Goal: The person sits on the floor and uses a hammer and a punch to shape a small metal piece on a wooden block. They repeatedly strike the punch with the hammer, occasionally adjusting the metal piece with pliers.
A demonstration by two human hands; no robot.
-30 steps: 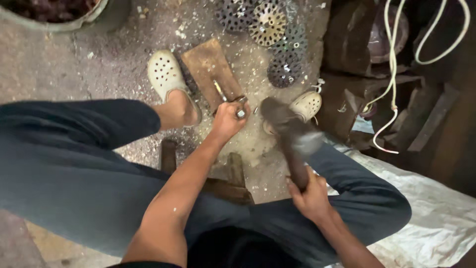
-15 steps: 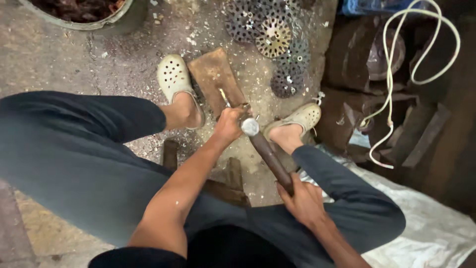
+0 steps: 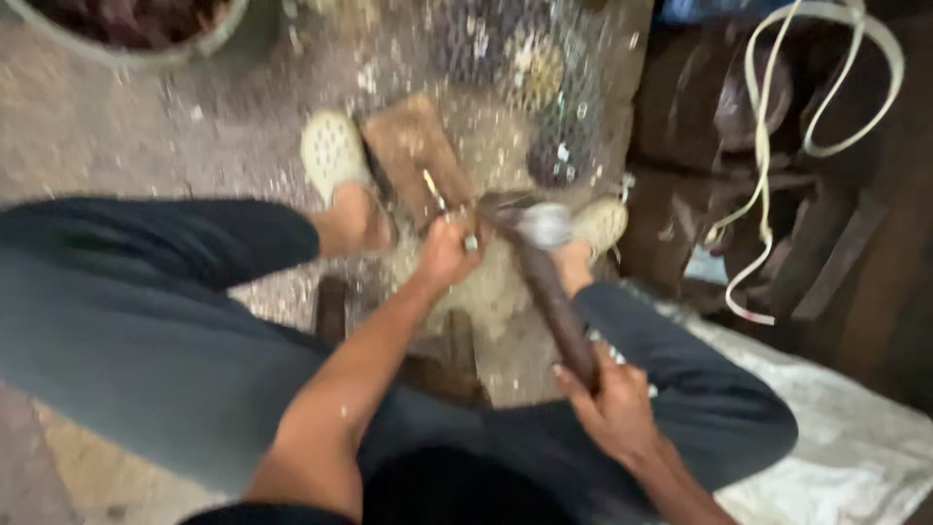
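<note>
left hand point(image 3: 449, 255): grip closed on a small metal piece point(image 3: 470, 241), pinning it to the block point(image 3: 418, 156) just ahead of the knuckles
right hand point(image 3: 614, 406): grip wrapped tight round the hammer point(image 3: 549, 282) handle; head blurred, down right beside the left grip, touching or nearly so, can't tell
piece: at the left fingertips, between the two feet
progress: judged mid-hammering; piece not released, shape too blurred to rate; pile of perforated discs point(image 3: 544, 107) beyond the block looks like finished ones, so more strikes likely left
vs earlier: a second ago the hammer was raised and back toward the right knee; half a second ago it was coming down on the piece; left hand has not shifted
rest: bucket point(image 3: 146, 39) far left of the grip, rope point(image 3: 777, 146) off to the right
</note>
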